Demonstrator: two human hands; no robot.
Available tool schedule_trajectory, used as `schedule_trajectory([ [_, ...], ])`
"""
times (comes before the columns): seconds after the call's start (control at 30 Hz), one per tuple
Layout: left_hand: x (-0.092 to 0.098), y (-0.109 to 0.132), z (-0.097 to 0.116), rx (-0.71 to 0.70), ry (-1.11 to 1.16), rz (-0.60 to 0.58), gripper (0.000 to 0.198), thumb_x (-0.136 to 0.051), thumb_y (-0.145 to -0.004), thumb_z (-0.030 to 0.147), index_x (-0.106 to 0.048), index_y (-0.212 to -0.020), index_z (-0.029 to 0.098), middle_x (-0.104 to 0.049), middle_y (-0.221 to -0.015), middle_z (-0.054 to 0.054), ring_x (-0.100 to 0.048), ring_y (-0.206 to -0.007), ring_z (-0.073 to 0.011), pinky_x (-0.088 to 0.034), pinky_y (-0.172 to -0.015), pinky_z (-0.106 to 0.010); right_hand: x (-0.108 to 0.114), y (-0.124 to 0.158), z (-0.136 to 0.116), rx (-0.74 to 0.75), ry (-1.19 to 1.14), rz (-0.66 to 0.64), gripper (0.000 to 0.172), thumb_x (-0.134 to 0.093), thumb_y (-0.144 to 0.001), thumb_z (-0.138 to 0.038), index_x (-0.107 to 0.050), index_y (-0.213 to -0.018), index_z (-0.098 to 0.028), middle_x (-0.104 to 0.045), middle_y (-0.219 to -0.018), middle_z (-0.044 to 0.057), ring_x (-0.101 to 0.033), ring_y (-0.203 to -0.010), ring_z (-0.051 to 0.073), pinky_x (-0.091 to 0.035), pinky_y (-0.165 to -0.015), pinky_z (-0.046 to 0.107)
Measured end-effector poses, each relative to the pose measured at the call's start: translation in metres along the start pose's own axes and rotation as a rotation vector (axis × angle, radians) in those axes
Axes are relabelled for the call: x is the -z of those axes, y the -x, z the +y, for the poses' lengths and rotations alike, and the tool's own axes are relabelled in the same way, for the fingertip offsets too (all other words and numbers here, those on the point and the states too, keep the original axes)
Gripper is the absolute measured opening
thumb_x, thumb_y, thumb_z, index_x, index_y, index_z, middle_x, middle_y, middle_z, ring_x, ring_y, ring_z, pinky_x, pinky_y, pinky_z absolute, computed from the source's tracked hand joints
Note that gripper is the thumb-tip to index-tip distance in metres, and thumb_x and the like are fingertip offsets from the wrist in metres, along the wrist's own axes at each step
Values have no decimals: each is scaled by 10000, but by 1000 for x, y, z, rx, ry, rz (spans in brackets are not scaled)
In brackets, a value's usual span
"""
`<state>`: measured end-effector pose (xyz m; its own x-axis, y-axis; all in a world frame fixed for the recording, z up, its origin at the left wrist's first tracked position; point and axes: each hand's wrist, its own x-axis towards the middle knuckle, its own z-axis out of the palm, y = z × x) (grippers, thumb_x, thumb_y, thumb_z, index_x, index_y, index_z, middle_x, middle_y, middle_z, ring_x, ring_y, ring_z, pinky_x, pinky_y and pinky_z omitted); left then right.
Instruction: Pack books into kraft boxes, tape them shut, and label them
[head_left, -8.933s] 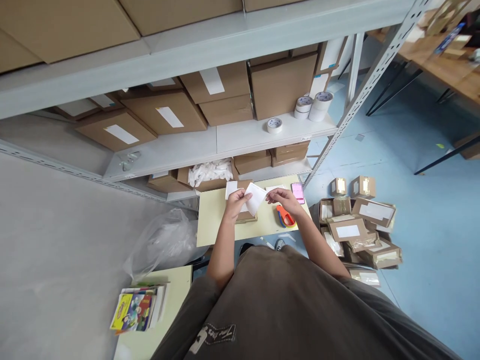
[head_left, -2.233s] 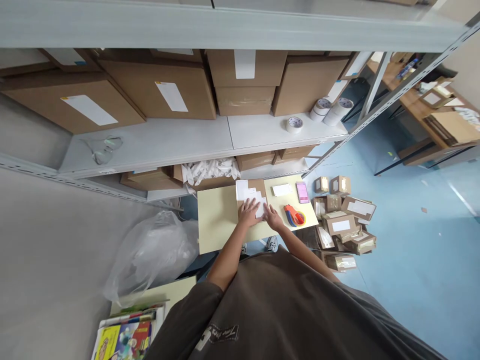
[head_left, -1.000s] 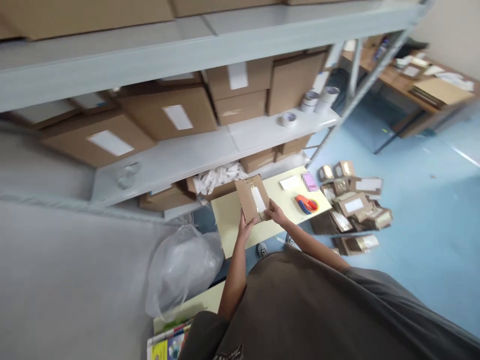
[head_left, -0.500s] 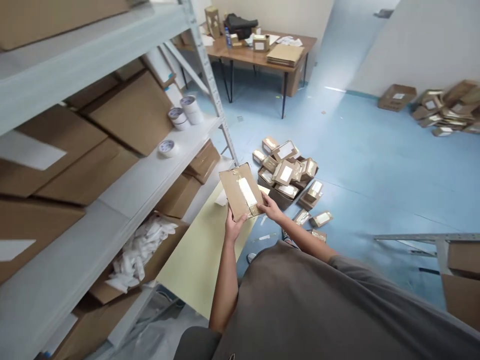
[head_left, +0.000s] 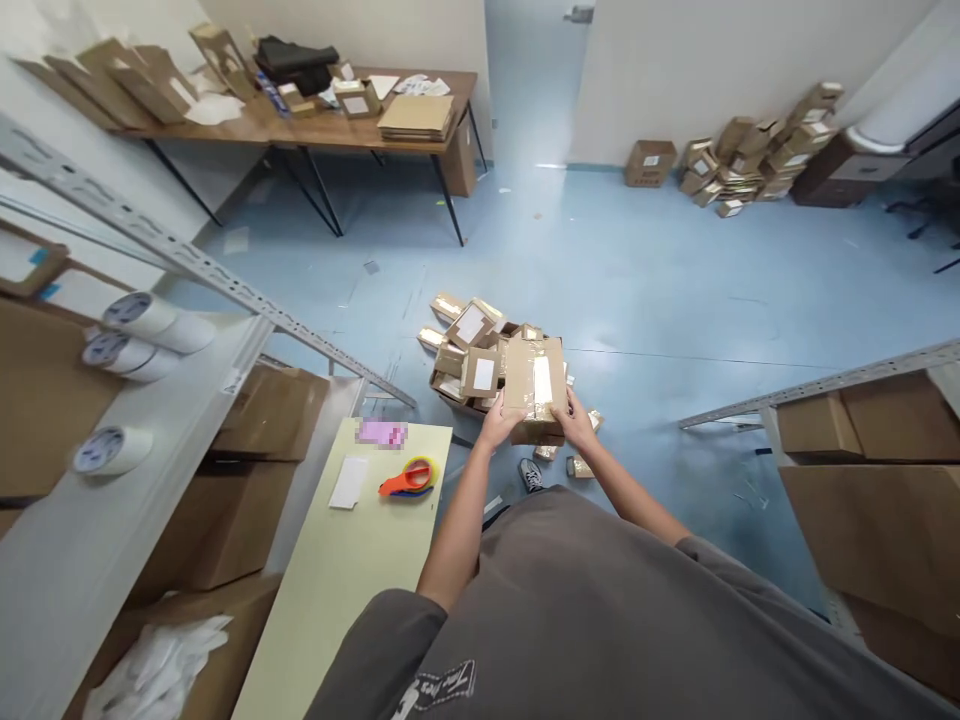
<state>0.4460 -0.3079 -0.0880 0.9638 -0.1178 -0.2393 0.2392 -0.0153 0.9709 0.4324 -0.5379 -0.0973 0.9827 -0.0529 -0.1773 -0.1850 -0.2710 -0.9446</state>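
Observation:
Both my hands grip a taped cardboard box (head_left: 534, 385) with a white label on its upper face. My left hand (head_left: 498, 424) holds its near left corner, and my right hand (head_left: 576, 420) its near right corner. The box is in front of me, over the right part of a large open carton (head_left: 457, 402) heaped with small labelled parcels. One labelled parcel (head_left: 480, 373) shows just left of the held box. Part of the heap is hidden behind the box. A few more parcels (head_left: 580, 467) lie on the floor beside the carton.
Left of me a pale yellow table (head_left: 360, 570) bears an orange tape dispenser (head_left: 405, 480) and a white card (head_left: 349, 482). Metal shelving (head_left: 187, 390) with tape rolls (head_left: 112, 450) flanks it. Another rack (head_left: 862, 400) stands right. A wooden desk (head_left: 247, 125) and stacked parcels (head_left: 750, 160) are farther off.
The box has moved from above the yellow table to over the heaped carton, still in both hands. My view has turned right, bringing the tape dispenser and more of the right rack into sight.

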Motion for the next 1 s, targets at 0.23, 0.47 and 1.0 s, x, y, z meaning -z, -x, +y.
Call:
schedule_trajectory([
  [0.23, -51, -41, -10, 71, -58, 59, 719, -861, -852, 544, -662, -1458, 211, -719, -1426, -150, -667, -1349, -319, -494, -1190, -465, 48, -35, 17, -161, 53, 165, 714, -641, -964, -601, -570, -1583, -252, -731, -1428, 113, -711, -1272, 309, -553, -1124, 489],
  [0.47, -78, -67, -31, 118, -19, 134, 903, -880, -830, 509, -535, -1609, 208, -667, -1507, -166, -662, -1354, -319, -504, -1174, -473, 64, -81, 43, -158, 119, 193, 751, -639, -940, -589, -522, -1609, -269, -657, -1540, 99, -618, -1416, 317, -469, -1213, 521],
  [1.0, 19, -5, -32, -10, -75, 406, 786, -777, -932, 501, -516, -1627, 244, -560, -1623, -155, -554, -1474, -334, -479, -1196, -465, -19, -95, -24, 34, 18, 63, 871, -631, -933, -650, -444, -1672, -229, -630, -1545, 178, -606, -1423, 346, -491, -1192, 537],
])
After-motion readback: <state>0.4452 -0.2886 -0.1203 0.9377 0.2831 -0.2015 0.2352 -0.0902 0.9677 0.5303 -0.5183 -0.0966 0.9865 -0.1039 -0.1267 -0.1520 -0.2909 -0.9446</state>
